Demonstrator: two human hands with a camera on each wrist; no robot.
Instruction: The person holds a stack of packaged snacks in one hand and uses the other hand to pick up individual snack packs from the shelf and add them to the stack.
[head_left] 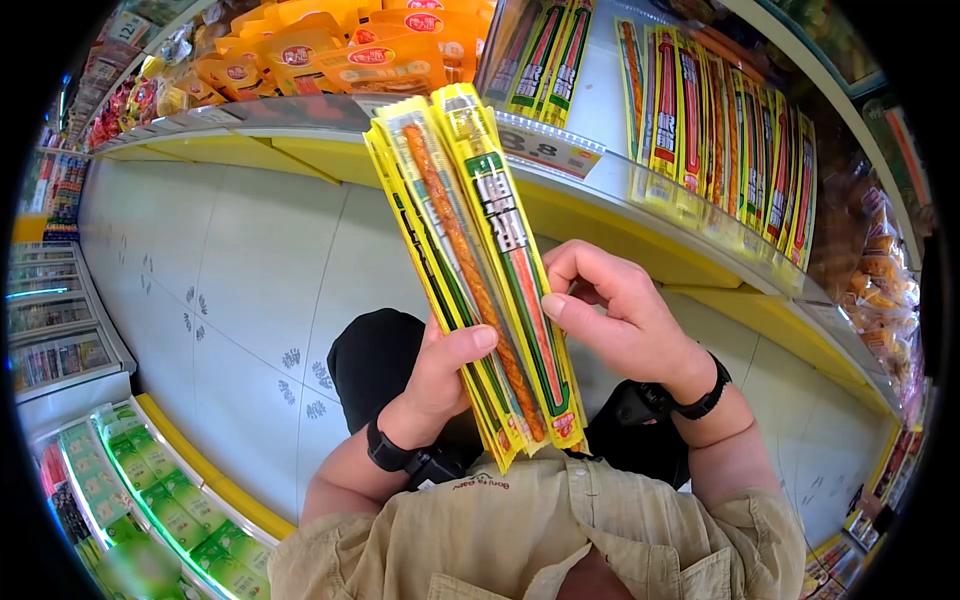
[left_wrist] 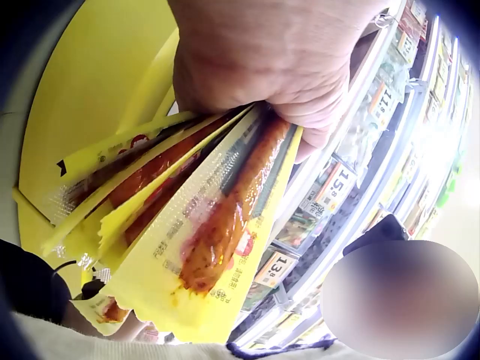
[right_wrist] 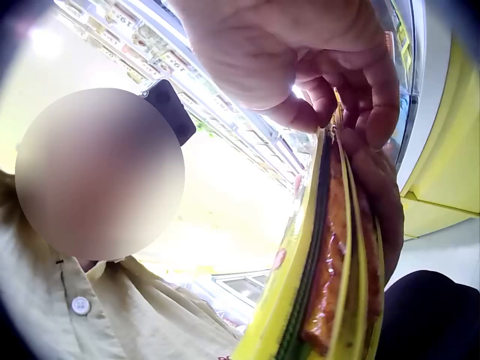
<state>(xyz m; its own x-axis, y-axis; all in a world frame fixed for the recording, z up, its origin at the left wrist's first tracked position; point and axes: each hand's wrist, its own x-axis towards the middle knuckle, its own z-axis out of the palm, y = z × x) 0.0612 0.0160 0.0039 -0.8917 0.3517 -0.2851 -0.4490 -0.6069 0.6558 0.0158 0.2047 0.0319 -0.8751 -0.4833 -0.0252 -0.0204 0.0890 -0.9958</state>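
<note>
In the head view, my left hand (head_left: 445, 370) grips a fanned bundle of long, narrow yellow snack packets (head_left: 440, 220) low down, its thumb across the front. A reddish-brown, glossy stick shows through the clear panel of one. The rightmost packet (head_left: 508, 215) faces front, with large white lettering and a pink-and-green stripe. My right hand (head_left: 620, 320) pinches that packet's right edge between thumb and curled index finger. In the left wrist view, the packets' lower ends (left_wrist: 217, 240) spread out beneath the left hand. The right wrist view shows the bundle edge-on (right_wrist: 337, 255) below the right fingers.
Similar packets (head_left: 720, 140) stand in a clear-fronted shelf bin at upper right, beside a price tag (head_left: 550, 148). Orange bags (head_left: 385, 60) fill the shelf at upper left. Green boxes (head_left: 175, 490) sit lower left. The shelf's yellow edge (head_left: 600, 235) runs just beyond the hands.
</note>
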